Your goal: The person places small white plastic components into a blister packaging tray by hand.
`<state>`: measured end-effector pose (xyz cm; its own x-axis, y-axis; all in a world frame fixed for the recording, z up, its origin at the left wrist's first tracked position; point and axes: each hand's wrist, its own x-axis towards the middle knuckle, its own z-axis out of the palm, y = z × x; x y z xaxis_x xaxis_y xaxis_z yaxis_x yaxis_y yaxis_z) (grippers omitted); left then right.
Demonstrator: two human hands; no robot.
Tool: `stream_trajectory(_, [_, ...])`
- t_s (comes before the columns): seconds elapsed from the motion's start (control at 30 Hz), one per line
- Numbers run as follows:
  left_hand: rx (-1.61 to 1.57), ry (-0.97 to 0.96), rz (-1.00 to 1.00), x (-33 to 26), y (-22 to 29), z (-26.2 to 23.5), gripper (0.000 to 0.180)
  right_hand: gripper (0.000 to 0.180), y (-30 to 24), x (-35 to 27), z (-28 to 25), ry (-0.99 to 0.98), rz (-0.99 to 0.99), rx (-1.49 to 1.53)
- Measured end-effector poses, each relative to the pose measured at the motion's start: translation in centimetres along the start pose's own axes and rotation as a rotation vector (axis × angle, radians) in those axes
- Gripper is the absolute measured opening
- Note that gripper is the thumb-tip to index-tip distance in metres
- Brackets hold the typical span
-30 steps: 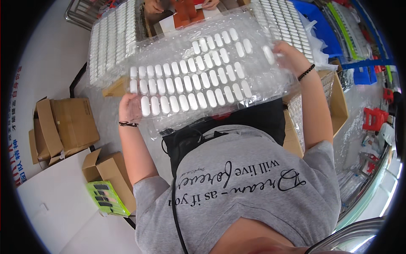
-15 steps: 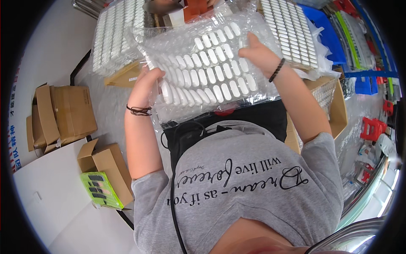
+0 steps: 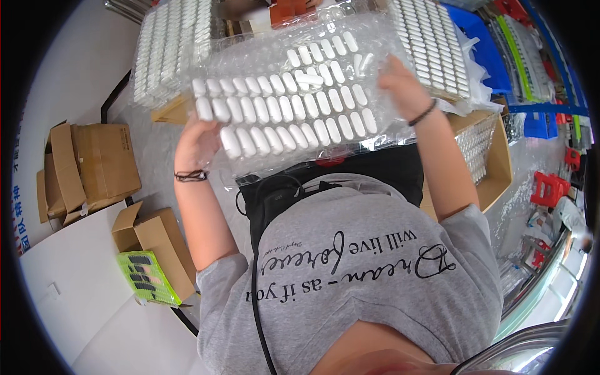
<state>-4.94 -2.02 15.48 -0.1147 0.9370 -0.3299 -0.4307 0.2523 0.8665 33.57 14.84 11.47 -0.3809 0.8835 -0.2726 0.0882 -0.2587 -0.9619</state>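
In front of my chest is a clear, crinkled plastic tray point(image 3: 250, 56) carrying rows of white, long oval pieces point(image 3: 269, 109). Most pieces lie side by side in their rows. A few lie askew near the middle and toward the right end. My left hand point(image 3: 199, 142) grips the tray's near left corner, its fingers partly hidden beneath the plastic. Beside the right edge is my right hand point(image 3: 405, 92), smeared by motion. Whether it touches the plastic, I cannot tell.
Tall stacks of similar filled trays stand at the back left point(image 3: 172, 53) and back right point(image 3: 428, 50). An open cardboard box point(image 3: 500, 159) holding clear plastic is at right. More cardboard boxes point(image 3: 103, 162) sit at left. Blue bins point(image 3: 478, 44) and a red stool point(image 3: 550, 187) are farther right.
The tray's left side has flattened out, and its left rows have spread leftward. My left hand has shifted left and down. My right hand has moved right, away from the pieces.
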Motion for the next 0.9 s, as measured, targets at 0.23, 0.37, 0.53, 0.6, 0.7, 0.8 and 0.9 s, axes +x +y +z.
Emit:
stream_trajectory(0.23, [-0.055, 0.044, 0.07, -2.9, -0.4, -4.4, 0.062, 0.077, -0.8, -2.9, -8.9, -0.039, 0.16, 0.399])
stream_trajectory(0.37, [0.145, 0.268, 0.018, -0.6, -0.3, -3.6, 0.027, 0.076, -0.3, -2.8, -8.1, -0.112, 0.076, 0.379])
stream_trajectory(0.53, [0.718, 0.361, 0.234, 2.2, -0.1, -1.0, 0.02, 0.073, -1.7, -2.2, -4.7, -0.106, 0.076, 0.197])
stream_trajectory(0.6, [0.843, 0.349, 0.257, 2.5, 0.8, 0.9, 0.022, 0.07, -2.0, -2.3, -4.3, -0.159, 0.062, 0.07])
stream_trajectory(0.7, [1.005, 0.313, 0.277, 1.9, 2.9, 4.6, 0.025, 0.071, -2.0, -2.1, -3.7, -0.127, 0.088, 0.046])
stream_trajectory(0.8, [1.068, 0.245, 0.255, 1.8, 4.4, 8.0, 0.025, 0.07, -1.5, -1.8, -4.0, -0.107, 0.097, 0.037])
stream_trajectory(0.9, [1.176, 0.207, 0.294, 2.0, 4.8, 10.2, 0.027, 0.07, -1.3, -1.7, -3.9, -0.115, 0.098, 0.054])
